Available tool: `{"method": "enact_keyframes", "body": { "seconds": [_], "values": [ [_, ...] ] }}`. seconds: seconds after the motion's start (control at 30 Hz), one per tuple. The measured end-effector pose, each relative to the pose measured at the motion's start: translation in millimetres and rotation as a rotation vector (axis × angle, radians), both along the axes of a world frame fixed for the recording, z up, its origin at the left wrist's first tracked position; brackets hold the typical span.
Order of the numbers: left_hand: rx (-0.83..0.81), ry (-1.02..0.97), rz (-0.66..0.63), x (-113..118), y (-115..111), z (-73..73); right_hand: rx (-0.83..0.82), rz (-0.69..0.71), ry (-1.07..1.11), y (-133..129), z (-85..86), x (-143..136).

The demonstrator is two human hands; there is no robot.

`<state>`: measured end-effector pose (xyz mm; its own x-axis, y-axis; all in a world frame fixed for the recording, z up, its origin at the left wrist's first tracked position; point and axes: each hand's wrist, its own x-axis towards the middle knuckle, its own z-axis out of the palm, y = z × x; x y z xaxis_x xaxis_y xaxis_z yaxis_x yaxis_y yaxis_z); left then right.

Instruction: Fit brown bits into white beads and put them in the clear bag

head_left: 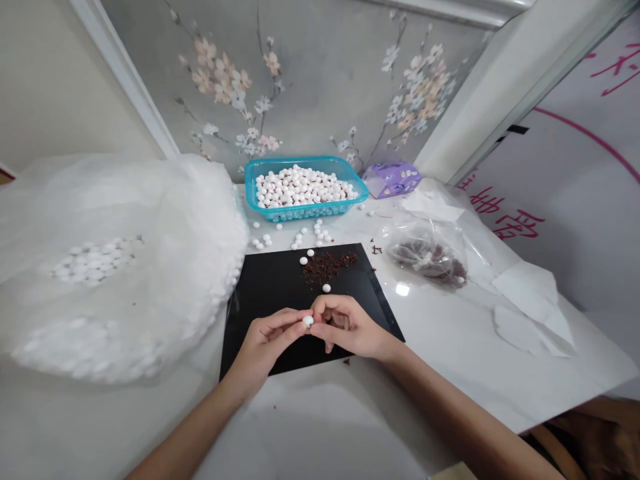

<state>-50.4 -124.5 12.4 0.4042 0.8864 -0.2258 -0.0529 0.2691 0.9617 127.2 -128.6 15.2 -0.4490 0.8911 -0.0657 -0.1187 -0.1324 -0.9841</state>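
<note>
Over the black mat (265, 293), a small white ball (308, 321) is pinched between the thumb and forefinger of my left hand (265, 340). A tiny dark spot shows on the ball's lower side. My right hand (353, 327) is closed, its thumb and forefinger at the ball's right edge; whatever small thing they may pinch is hidden. Just beyond the fingers lies another white ball (327, 288). A heap of small dark reddish-brown pieces (327, 267) is spread on the mat's far part, with two more white balls (304, 261) at its left.
Behind the mat stands a blue basket (306, 213) full of white balls; several loose ones lie before it. A large translucent bag (165, 200) of white balls fills the left. At right are a purple packet (393, 179), a clear bag (430, 257) with brown contents and white paper (533, 300).
</note>
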Motion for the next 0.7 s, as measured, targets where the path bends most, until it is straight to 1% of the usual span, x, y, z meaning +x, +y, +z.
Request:
{"method": "enact_keyframes", "body": {
  "seconds": [0.17, 0.37, 0.6, 0.7],
  "values": [
    [0.039, 0.012, -0.067, -2.1, 0.9, -1.4, -0.037, 0.081, 0.075, 2.2, -1.3, 2.4],
    [0.064, 0.030, -0.130, -3.3, 0.9, 0.1, -0.058, 0.118, 0.187, 4.1, -1.5, 2.1],
    [0.050, 0.021, -0.159, -5.0, 2.5, -1.1, -0.044, 0.160, 0.142, 2.6, -1.4, 1.4],
    [0.035, 0.014, -0.149, -3.9, 2.0, -1.4, -0.041, 0.156, 0.110, 3.1, 3.2, 2.4]
  ]
}}
